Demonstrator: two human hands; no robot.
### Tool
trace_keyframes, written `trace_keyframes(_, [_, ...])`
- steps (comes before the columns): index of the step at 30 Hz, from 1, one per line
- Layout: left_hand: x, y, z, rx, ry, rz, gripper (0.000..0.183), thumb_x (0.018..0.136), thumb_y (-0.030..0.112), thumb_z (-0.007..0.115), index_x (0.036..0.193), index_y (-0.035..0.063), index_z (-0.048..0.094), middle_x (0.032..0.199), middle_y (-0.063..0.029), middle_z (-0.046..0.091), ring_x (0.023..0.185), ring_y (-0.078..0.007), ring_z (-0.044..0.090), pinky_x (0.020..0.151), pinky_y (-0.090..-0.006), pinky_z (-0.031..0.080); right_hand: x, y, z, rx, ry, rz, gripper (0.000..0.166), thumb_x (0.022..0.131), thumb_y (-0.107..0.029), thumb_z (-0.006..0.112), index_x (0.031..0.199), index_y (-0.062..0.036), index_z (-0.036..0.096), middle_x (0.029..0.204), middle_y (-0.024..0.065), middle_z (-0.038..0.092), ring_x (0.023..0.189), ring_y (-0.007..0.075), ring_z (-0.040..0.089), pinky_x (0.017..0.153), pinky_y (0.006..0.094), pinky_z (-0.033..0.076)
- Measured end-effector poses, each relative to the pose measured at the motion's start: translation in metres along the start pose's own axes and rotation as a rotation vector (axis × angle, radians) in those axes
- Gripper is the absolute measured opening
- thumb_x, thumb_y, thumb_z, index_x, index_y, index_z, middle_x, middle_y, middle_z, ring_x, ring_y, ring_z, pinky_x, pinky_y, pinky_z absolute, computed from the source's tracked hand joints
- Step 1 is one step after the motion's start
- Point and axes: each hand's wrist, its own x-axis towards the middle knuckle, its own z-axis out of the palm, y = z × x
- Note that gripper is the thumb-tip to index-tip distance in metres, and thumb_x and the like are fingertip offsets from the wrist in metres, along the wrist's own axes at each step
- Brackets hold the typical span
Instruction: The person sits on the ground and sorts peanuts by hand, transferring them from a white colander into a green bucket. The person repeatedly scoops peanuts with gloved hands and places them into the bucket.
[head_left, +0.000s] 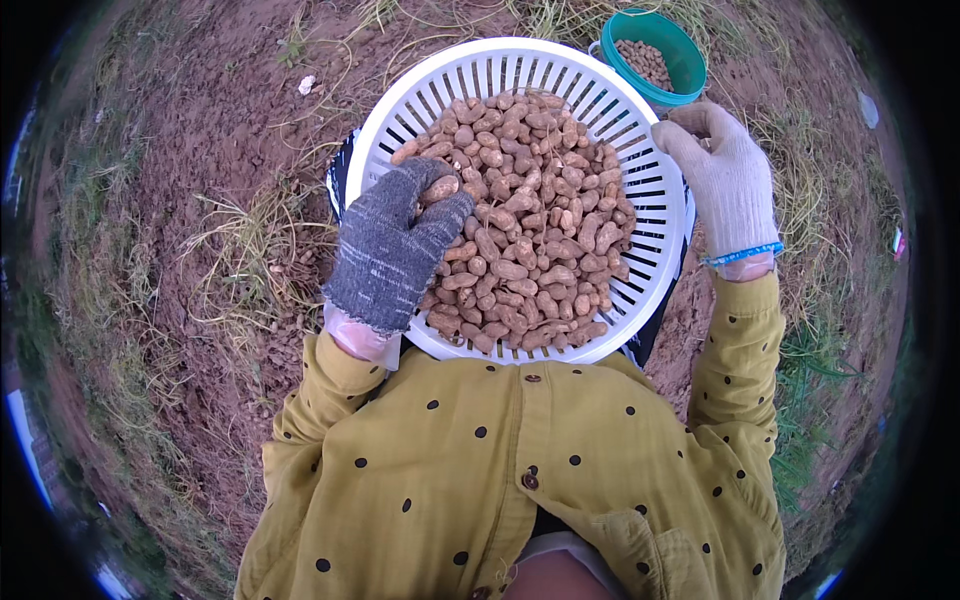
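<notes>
A white slotted plastic basket (360, 176) in front of me holds a heap of unshelled peanuts (525, 225) coated with soil. My left hand (401, 240), in a dark grey knit glove, rests at the left side of the heap. Between its thumb and fingers it grips one peanut (440, 189). My right hand (724, 169), in a whitish knit glove with a blue cuff edge, is by the basket's right rim, just below a green plastic bucket (694, 56). Its fingers curl toward the thumb; whether something small is between the tips is hidden.
Smaller peanuts or kernels (643, 64) lie in the bucket beyond the basket's upper right rim. Reddish-brown soil (202, 142) surrounds the basket. Pulled, drying plants (255, 255) lie at the left, with more dry stems (795, 172) at the right. Green grass (802, 397) grows near my right sleeve.
</notes>
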Motion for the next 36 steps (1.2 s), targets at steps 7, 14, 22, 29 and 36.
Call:
trace_keyframes(7, [0.011,-0.012,0.003,0.481,0.132,0.293,0.035,0.088,0.008,0.074,0.121,0.002,0.065,0.109,-0.0139,0.068,0.099,-0.0228,0.069,0.087,-0.0346,0.056,0.003,-0.037,0.089,-0.358,-0.298,-0.17,0.038,0.09,-0.041,0.063,0.096,-0.0041,0.07,0.092,0.0197,0.071,0.087,0.0378,0.07,0.079,0.0482,0.055])
trace_keyframes(14, [0.012,-0.011,0.006,0.471,0.109,0.336,0.042,0.079,0.01,0.08,0.119,0.0061,0.068,0.11,-0.0137,0.067,0.101,-0.0293,0.067,0.089,-0.0385,0.054,-0.003,-0.026,0.074,0.229,-0.469,0.007,0.025,0.094,-0.028,0.063,0.091,-0.0033,0.065,0.079,0.0073,0.068,0.071,0.0204,0.064,0.065,0.0338,0.05])
trace_keyframes(22, [0.015,0.016,0.012,-0.152,-0.106,0.073,0.059,0.081,0.021,0.083,0.132,0.0034,0.059,0.124,-0.0143,0.064,0.102,-0.0236,0.063,0.09,-0.0355,0.053,-0.015,-0.037,0.04,1.162,-0.565,0.242,0.019,0.097,-0.025,0.064,0.099,-0.006,0.063,0.075,-0.0082,0.05,0.06,0.0014,0.038,0.053,0.0181,0.029])
trace_keyframes(29, [0.02,-0.003,0.047,-0.158,-0.233,0.211,0.064,0.085,0.024,0.078,0.14,0.0025,0.052,0.132,-0.0197,0.06,0.118,-0.0278,0.061,0.095,-0.0383,0.051,-0.035,-0.064,0.044,1.161,-0.667,0.235,0.017,0.098,-0.022,0.062,0.102,-0.0051,0.064,0.085,-0.004,0.058,0.061,0.0025,0.043,0.053,0.0178,0.033])
trace_keyframes(36, [0.018,-0.002,0.042,-0.237,-0.442,0.232,0.036,0.098,0.016,0.058,0.13,-0.0005,0.058,0.138,-0.0199,0.056,0.122,-0.0282,0.059,0.1,-0.0387,0.05,-0.049,-0.072,0.044,1.164,-0.565,0.19,0.016,0.1,-0.019,0.054,0.102,-0.004,0.059,0.085,-0.0014,0.06,0.057,0.0026,0.046,0.048,0.0173,0.033])
